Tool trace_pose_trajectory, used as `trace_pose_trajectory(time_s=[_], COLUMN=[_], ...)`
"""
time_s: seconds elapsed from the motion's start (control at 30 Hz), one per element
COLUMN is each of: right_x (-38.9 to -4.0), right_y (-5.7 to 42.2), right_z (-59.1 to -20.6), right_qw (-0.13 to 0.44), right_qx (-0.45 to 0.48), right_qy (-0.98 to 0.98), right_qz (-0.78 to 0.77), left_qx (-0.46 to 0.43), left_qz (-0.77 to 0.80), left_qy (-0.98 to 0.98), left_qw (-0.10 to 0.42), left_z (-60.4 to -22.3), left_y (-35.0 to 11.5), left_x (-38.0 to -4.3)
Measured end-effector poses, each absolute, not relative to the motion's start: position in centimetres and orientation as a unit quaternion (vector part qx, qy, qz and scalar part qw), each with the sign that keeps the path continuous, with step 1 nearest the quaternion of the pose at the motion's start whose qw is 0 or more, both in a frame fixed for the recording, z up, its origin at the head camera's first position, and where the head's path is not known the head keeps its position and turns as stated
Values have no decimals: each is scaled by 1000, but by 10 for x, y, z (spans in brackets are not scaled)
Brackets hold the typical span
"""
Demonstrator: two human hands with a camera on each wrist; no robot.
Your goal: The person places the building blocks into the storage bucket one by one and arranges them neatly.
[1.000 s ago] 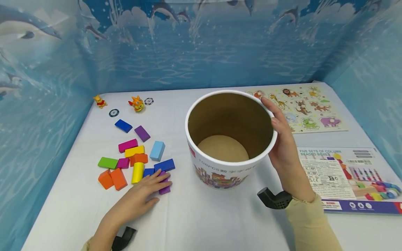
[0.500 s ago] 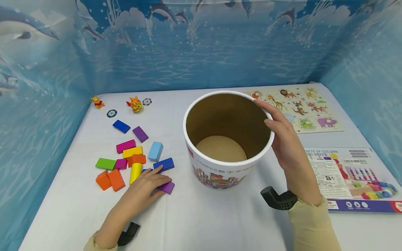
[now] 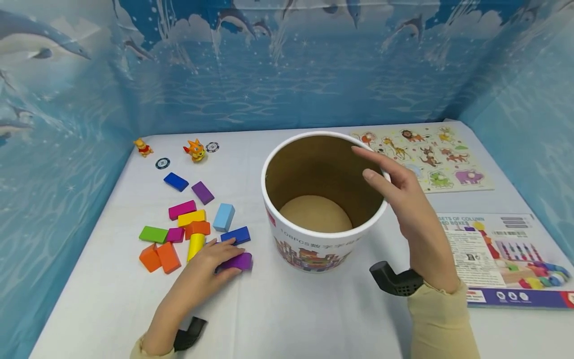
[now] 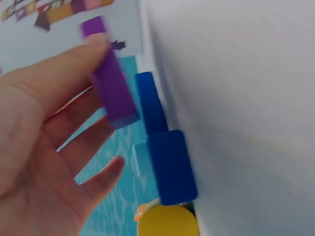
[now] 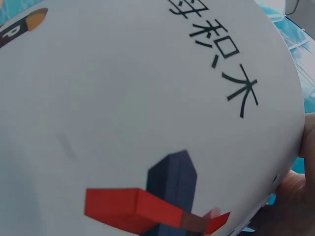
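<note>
My left hand (image 3: 204, 271) pinches a purple block (image 3: 241, 261) between thumb and fingers, at the near right side of a group of coloured blocks. In the left wrist view, the thumb lies on the purple block (image 4: 115, 96), with two blue blocks (image 4: 172, 167) beyond it. My right hand (image 3: 410, 204) is at the right side of a large white bucket (image 3: 314, 257), its thumb and forefinger extended over the rim above the opening. The bucket stands upright, and its brown inside shows only the bare bottom. In the right wrist view, the bucket's printed wall (image 5: 113, 108) hides most of that hand.
Left of the bucket lie several blocks, among them orange (image 3: 168, 257), green (image 3: 153, 234), yellow (image 3: 196, 245) and light blue (image 3: 223, 217). Two small figures (image 3: 196, 150) and two round chips (image 3: 163, 163) are farther back. An animal puzzle board (image 3: 453, 172) and a printed box (image 3: 506, 249) lie at right.
My left hand has gone from resting spread over the purple block to pinching it, and the block has turned and moved slightly right. My right fingers have slid inward over the bucket's rim.
</note>
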State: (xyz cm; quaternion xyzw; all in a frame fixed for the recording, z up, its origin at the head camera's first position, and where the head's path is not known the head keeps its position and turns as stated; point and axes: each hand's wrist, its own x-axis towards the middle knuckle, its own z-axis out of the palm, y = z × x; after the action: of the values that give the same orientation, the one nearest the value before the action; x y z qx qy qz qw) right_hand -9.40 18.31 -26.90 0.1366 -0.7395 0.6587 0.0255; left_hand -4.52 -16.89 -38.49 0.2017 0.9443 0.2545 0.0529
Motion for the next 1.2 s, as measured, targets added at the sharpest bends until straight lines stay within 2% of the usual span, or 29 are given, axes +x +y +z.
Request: trace_pose_trajectory(time_s=[0.23,0.47,0.57,0.67,0.9,1.2], right_x=[-92,-92,-93,-94,-95,-97], right_y=[182,181,180,179,177,176], right_z=[-268,-268,-269,-270,-271,-270], right_qw=[45,48,48,48,40,38], right_qx=[134,139,139,141,141,144], right_qy=[-745,-737,-737,-734,-731,-722], right_qz=[652,659,660,662,667,675], left_qx=[172,238,259,292,385,426], left_qz=[482,609,614,577,401,248], left_qy=[859,757,746,762,824,847], left_qw=[26,-15,-11,15,113,197], left_z=[-348,-257,-229,-219,-218,-221], left_y=[-175,-142,-116,-94,-56,-23], left_x=[-45,-62,-75,-94,-141,-159])
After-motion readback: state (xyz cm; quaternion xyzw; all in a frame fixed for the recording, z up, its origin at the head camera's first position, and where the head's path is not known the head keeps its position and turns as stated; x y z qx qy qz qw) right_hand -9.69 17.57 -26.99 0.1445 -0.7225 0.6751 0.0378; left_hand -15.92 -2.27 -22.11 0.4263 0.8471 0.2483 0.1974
